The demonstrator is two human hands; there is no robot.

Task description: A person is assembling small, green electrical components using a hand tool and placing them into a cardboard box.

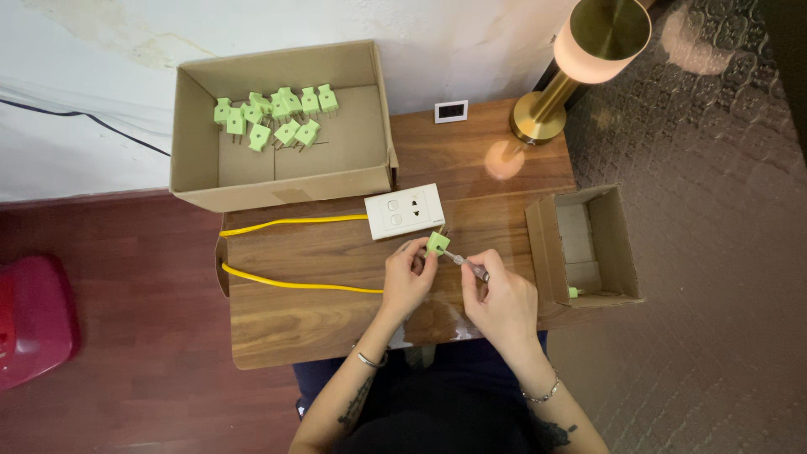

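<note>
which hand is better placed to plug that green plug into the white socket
Left, probably. The left hand already pinches the green plug, just below the white socket. The right hand is busy with a small screwdriver and sits farther away.

Small wooden table (pixel 336 315) against stained white wall (pixel 101 76). Brass lamp (pixel 580 59) at table's far right corner, lit, glow spot on tabletop. Dark red floor (pixel 143 378) left; patterned brown floor (pixel 714 252) right. Red object (pixel 34 319) on floor, far left

Brass lamp (pixel 580 63) — red stool (pixel 32 318)
</note>
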